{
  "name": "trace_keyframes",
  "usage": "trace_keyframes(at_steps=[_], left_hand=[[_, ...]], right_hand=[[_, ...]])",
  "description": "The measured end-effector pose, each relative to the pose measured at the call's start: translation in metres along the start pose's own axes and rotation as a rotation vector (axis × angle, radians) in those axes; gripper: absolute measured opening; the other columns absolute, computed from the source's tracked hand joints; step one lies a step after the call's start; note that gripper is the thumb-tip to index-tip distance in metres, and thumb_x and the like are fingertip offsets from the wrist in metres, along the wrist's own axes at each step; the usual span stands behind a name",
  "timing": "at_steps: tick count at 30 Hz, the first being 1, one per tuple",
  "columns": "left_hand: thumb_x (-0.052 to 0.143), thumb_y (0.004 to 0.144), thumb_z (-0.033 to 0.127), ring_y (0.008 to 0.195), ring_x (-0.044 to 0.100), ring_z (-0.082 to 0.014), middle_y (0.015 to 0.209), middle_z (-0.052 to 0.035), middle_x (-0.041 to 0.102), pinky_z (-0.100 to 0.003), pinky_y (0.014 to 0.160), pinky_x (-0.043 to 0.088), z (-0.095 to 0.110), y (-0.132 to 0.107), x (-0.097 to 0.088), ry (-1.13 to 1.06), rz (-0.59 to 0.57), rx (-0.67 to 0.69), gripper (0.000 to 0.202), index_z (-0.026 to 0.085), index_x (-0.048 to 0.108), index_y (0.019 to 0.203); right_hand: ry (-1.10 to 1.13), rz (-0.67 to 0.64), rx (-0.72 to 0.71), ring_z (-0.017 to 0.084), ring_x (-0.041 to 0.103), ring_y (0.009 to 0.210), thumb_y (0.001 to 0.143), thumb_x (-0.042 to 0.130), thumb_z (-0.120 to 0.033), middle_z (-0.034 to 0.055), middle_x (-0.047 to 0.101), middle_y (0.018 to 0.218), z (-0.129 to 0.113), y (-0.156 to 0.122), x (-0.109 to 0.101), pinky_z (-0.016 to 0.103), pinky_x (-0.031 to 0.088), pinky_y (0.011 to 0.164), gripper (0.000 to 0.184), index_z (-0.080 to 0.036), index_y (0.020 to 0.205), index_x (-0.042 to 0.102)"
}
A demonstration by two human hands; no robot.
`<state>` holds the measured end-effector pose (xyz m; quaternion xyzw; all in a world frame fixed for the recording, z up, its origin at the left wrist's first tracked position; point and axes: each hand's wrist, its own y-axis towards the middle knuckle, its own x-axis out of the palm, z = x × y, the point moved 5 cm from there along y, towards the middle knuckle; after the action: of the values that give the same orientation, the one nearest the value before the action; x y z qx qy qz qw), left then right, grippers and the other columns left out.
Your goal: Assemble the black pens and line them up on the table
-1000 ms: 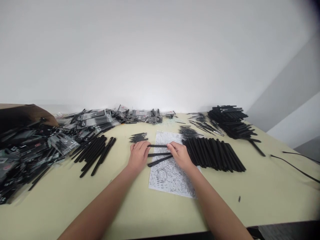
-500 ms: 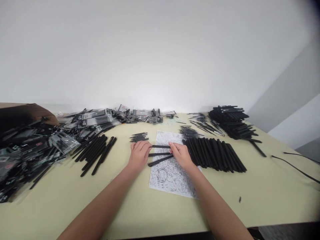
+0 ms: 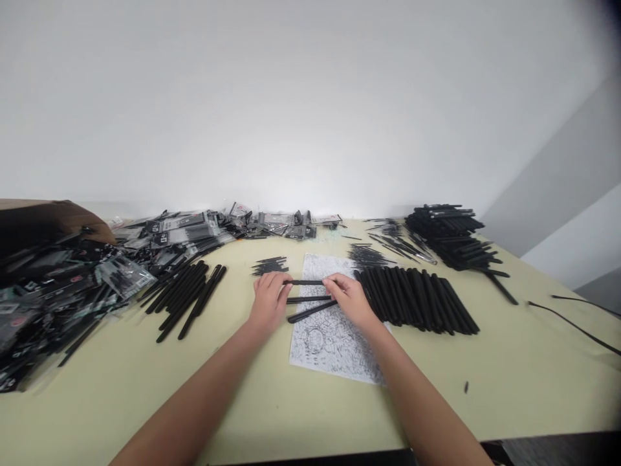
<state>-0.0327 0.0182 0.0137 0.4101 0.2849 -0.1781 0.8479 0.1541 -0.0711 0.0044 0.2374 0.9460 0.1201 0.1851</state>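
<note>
A slim black pen [image 3: 305,282] lies level between my two hands, over a scribbled sheet of paper [image 3: 330,343]. My left hand [image 3: 270,299] pinches its left end, and my right hand [image 3: 347,296] pinches the right end. Just below it, a second black pen [image 3: 308,299] and a slanted third pen [image 3: 310,312] rest on the paper, partly covered by my right hand. Right of that hand lies a neat row of black pens [image 3: 417,299]. Behind my left hand sits a small bunch of thin black sticks [image 3: 270,265].
At left, packaged pens [image 3: 72,291] spill from a cardboard box [image 3: 87,220]. Loose black pens [image 3: 184,294] lie nearer my left arm. Thin refills [image 3: 369,255] and a tall pen stack [image 3: 446,236] stand back right. Black cables [image 3: 572,323] cross the right edge.
The pen between my hands has shifted slightly left. My right hand has moved a little left along with it; the other pens and piles look unchanged.
</note>
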Motion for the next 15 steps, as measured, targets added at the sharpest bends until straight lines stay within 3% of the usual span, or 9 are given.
trace_keyframes(at_steps=[6,9,12,15], left_hand=[[0.046,0.095,0.034,0.095,0.059,-0.0223,0.099,-0.0057,0.068,-0.037,0.089,0.039,-0.007,0.001,0.000,-0.215,0.002,-0.165,0.022,0.020,0.062,0.101],[0.047,0.094,0.039,0.080,0.058,-0.0183,0.086,-0.0029,0.065,-0.030,0.076,0.042,-0.013,0.001,0.003,-0.360,-0.015,-0.271,0.024,0.020,0.060,0.099],[0.050,0.092,0.045,0.060,0.048,-0.0132,0.068,0.0020,0.055,-0.026,0.060,0.037,-0.019,-0.001,0.007,-0.483,-0.023,-0.369,0.027,0.019,0.059,0.093],[0.052,0.091,0.045,0.057,0.044,-0.0119,0.065,0.0030,0.052,-0.025,0.058,0.036,-0.020,-0.001,0.006,-0.517,0.000,-0.385,0.027,0.019,0.059,0.089]], right_hand=[[0.040,0.031,-0.047,0.019,0.064,0.077,0.079,0.067,-0.039,0.0049,0.072,0.088,0.003,0.001,-0.001,0.031,0.050,0.073,0.021,-0.021,0.087,0.072],[0.043,0.045,-0.119,0.020,0.065,0.078,0.078,0.069,-0.036,0.0055,0.073,0.087,-0.002,0.001,-0.002,0.034,0.052,0.075,0.015,-0.022,0.084,0.073],[0.058,0.069,-0.170,0.021,0.066,0.081,0.077,0.070,-0.036,0.0061,0.073,0.087,-0.007,-0.001,-0.003,0.033,0.053,0.074,0.014,-0.023,0.081,0.073],[0.044,0.090,-0.119,0.020,0.065,0.076,0.073,0.075,-0.039,0.0057,0.073,0.090,-0.008,-0.002,-0.003,0.032,0.052,0.072,0.022,-0.022,0.088,0.072]])
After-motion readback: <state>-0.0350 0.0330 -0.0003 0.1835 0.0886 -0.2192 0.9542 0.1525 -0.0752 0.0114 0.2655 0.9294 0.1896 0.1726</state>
